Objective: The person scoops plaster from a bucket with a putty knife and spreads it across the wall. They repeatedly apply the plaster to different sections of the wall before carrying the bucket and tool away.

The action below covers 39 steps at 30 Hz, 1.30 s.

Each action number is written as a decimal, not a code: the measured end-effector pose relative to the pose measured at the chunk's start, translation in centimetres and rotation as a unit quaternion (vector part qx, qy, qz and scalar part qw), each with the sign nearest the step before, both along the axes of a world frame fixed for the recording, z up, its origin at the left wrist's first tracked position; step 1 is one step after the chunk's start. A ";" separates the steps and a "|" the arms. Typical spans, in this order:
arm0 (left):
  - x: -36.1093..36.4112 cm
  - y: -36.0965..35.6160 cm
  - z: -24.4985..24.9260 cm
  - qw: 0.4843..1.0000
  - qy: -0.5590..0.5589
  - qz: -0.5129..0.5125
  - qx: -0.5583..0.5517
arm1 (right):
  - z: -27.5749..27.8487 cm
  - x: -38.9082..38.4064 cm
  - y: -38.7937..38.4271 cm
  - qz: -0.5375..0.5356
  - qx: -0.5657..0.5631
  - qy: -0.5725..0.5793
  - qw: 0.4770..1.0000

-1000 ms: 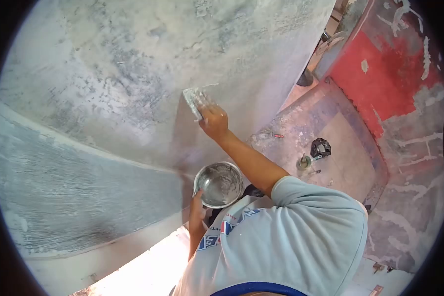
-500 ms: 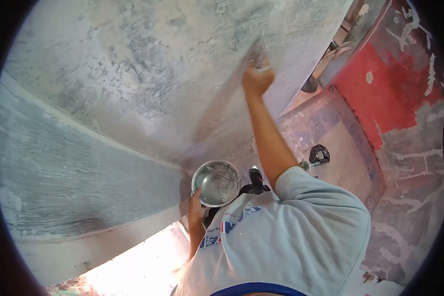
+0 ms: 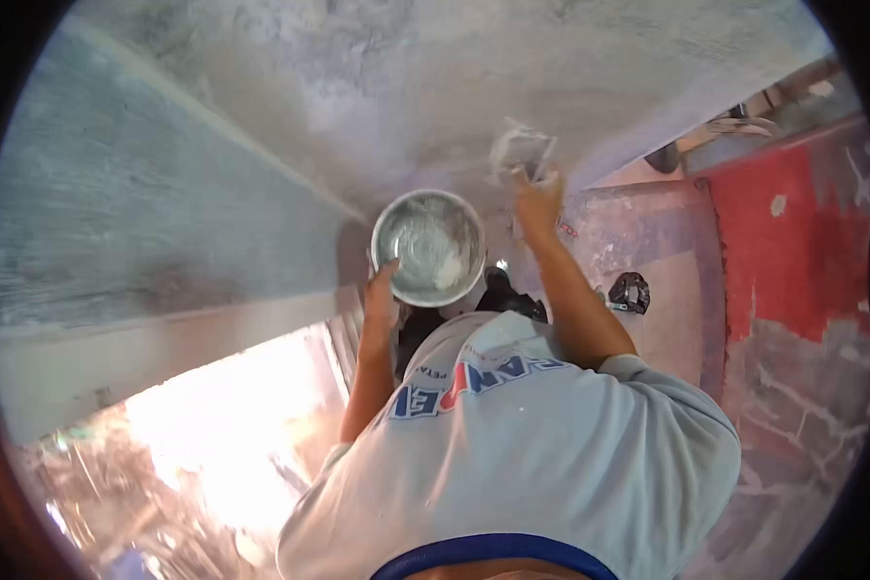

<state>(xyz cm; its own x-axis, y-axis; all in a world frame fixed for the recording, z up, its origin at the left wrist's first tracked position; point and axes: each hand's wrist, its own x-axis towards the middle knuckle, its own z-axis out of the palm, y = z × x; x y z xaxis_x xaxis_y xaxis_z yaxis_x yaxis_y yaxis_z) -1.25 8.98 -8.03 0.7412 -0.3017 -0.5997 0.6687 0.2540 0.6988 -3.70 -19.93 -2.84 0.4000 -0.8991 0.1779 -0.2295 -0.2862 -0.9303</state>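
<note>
My left hand [image 3: 381, 295] grips the rim of a round metal bowl [image 3: 403, 280], thumb over the inside edge. Greyish-white paste [image 3: 449, 269] is smeared over the bowl's inside, with a small lump near its lower right. To the right of the bowl, my right hand [image 3: 539, 203] is closed on a putty knife [image 3: 529, 151]. Whitish paste shows around its wide blade, which overlaps the grey, patchily coated wall [image 3: 358, 106] in this view. My fingers hide the knife's handle.
A second grey wall [image 3: 164, 193] meets the first at a corner on the left. Below it is a bright opening [image 3: 251, 416]. A black object [image 3: 630, 293] lies on the floor at right, near a red-painted patch [image 3: 793, 242]. My dark shoes [image 3: 498, 290] are below the bowl.
My right hand has come down from high on the wall with the putty knife, closer to the bowl. The bowl now shows higher in view, and the camera has turned.
</note>
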 end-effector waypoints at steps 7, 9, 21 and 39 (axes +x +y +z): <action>-1.7 -7.7 2.6 0.993 -0.114 0.030 0.023 | 8.2 -7.2 -4.5 0.177 0.220 -0.032 0.959; -2.1 -10.5 2.0 0.966 -0.243 0.033 0.077 | 8.4 -8.0 -5.9 0.281 0.060 0.064 0.956; -3.5 -22.0 9.7 0.864 -0.299 -0.303 0.269 | -0.7 -14.0 -10.7 0.504 -0.396 0.134 0.755; -6.2 -26.8 9.2 0.854 -0.333 -0.302 0.262 | 4.3 -12.7 -19.0 0.547 -0.092 0.277 0.784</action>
<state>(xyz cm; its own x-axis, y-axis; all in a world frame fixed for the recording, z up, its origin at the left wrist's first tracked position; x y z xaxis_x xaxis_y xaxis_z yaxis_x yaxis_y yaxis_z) -7.43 -17.78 1.12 0.7748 -0.5691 -0.2753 -0.0228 -0.4604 0.8874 -16.43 -38.94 1.47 0.9762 0.0579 -0.2091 -0.1066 -0.7116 -0.6945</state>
